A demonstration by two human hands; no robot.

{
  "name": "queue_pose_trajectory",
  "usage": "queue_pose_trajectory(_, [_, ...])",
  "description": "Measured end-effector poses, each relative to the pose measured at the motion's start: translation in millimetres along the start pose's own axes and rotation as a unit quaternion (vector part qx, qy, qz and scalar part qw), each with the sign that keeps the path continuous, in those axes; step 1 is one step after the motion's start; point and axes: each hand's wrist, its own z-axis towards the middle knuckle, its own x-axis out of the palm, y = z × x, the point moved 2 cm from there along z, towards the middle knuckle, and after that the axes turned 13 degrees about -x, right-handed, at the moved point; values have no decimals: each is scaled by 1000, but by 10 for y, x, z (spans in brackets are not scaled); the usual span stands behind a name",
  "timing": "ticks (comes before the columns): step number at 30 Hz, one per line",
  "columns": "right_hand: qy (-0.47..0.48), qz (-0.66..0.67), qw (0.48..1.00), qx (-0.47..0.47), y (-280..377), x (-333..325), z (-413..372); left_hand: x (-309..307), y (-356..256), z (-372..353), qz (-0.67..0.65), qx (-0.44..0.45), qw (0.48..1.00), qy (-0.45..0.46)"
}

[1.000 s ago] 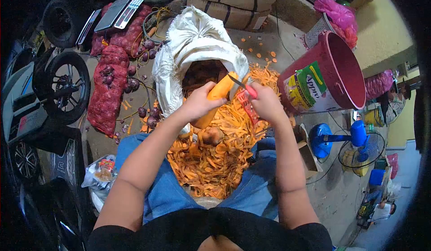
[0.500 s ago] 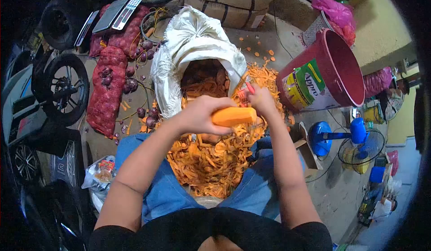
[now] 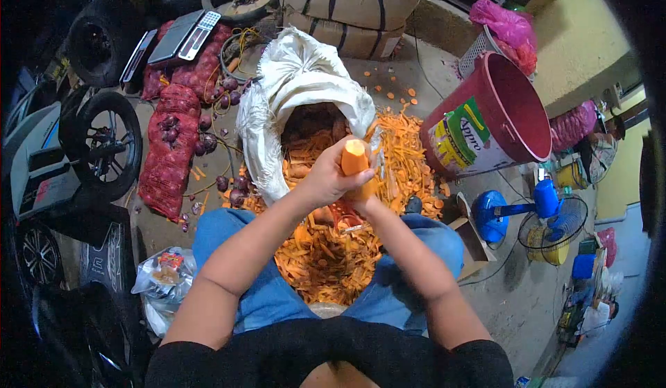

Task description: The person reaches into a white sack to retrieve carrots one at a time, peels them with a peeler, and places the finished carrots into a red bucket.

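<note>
My left hand [image 3: 325, 174] is wrapped round a thick peeled carrot [image 3: 354, 157], its cut pale end tipped up toward me. Just below and to the right, my right hand [image 3: 363, 199] is closed and partly hidden behind the left hand. A red peeler [image 3: 345, 216] with a metal edge shows beneath it. Under both hands lies a heap of orange carrot peelings [image 3: 326, 263], spreading between the knees and to the right. Beyond them, the white woven sack [image 3: 305, 65] gapes toward me with carrots in its dark mouth.
Red net bags of onions [image 3: 168, 155] lie at left, with loose onions alongside and a digital scale [image 3: 182, 37] on top. A tilted maroon bucket [image 3: 479, 121] stands at right, near a blue fan [image 3: 517, 211]. Motorcycle wheels [image 3: 105, 145] and wrapped bales [image 3: 347, 3] border the space.
My right hand has moved left and down, from beside the sack mouth to under the left hand. The carrot has swung from lying sideways to pointing upward.
</note>
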Motion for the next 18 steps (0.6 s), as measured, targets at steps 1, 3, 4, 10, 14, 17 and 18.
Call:
queue_pose_trajectory(1, [-45, -93, 990, -94, -25, 26, 12, 44, -20, 13, -52, 10, 998, 13])
queue_pose_trajectory(3, [-48, -19, 996, -67, 121, 11, 1, 91, -100, 19, -36, 31, 999, 12])
queue_pose_trajectory(4, [-47, 56, 997, -36, 232, 0, -6, 105, -145, 13, -21, 50, 999, 7])
queue_pose_trajectory(10, [-148, 241, 959, -14, 232, -542, 119, 28, -378, -122, 82, 23, 996, -23])
queue_pose_trajectory(14, [-175, 211, 962, -13, 128, -1081, 179, 9, -312, -168, 61, -90, 994, -25])
queue_pose_trajectory(17, [-286, -13, 956, -62, 770, -812, 170, -81, -53, -173, 107, -78, 990, -57])
queue_pose_trajectory(18, [-287, -14, 956, -61, 773, -789, 201, -107, -12, -169, 106, -78, 990, -56])
